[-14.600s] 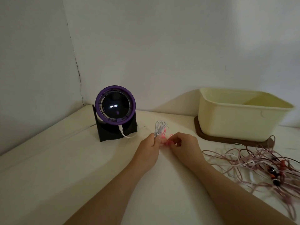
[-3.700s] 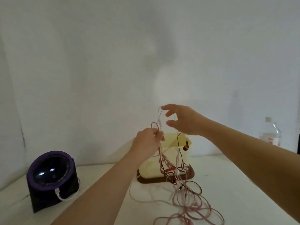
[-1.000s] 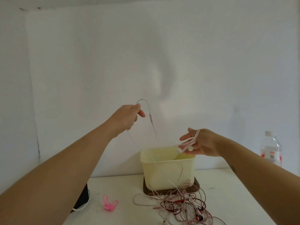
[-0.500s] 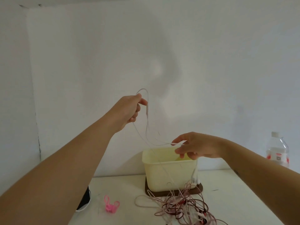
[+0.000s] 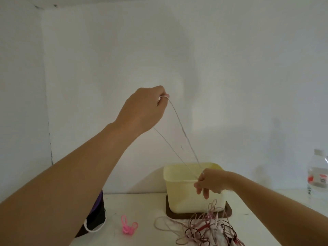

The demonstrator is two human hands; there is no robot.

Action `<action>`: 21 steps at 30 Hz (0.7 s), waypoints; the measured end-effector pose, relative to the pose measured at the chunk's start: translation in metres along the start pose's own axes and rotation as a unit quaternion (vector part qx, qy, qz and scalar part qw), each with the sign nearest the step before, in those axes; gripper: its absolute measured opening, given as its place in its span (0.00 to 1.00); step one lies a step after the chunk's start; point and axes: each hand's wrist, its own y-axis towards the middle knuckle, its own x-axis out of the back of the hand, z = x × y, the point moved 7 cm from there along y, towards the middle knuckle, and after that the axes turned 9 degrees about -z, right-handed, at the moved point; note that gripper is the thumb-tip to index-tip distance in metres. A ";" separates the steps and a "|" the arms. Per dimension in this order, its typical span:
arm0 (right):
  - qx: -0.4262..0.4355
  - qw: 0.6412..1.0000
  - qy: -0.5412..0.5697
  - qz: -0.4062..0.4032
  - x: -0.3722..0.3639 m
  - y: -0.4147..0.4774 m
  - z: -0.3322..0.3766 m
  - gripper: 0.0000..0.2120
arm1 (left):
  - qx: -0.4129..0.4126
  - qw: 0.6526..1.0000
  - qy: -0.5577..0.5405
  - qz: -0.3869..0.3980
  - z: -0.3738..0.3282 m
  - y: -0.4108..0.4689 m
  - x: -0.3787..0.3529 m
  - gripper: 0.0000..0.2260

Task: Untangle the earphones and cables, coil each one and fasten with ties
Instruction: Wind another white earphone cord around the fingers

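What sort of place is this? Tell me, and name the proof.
Likely a room at home: a white table against bare walls, with a cream plastic tub, a water bottle and tangled cables.

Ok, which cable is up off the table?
The thin pale earphone cable, stretched taut in two strands between the raised left hand and the lower right hand. The dark red and pink cables lie tangled on the white table.

Left hand (image 5: 142, 110) raised high, right hand (image 5: 211, 181) held low — both pinch one pale cable (image 5: 182, 130).
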 end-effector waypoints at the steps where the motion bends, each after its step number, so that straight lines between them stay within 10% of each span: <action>1: -0.025 1.000 -0.003 0.010 0.003 0.001 -0.009 0.12 | -0.016 1.000 0.025 -0.008 0.003 0.000 0.002 0.11; 14: -0.084 0.969 0.060 -0.224 0.133 -0.010 -0.011 0.12 | 0.038 0.988 0.144 0.034 0.081 -0.030 -0.025 0.09; 21: 0.037 0.880 0.278 -0.382 0.180 -0.018 0.013 0.14 | 0.034 0.975 0.179 0.127 0.086 -0.045 -0.055 0.12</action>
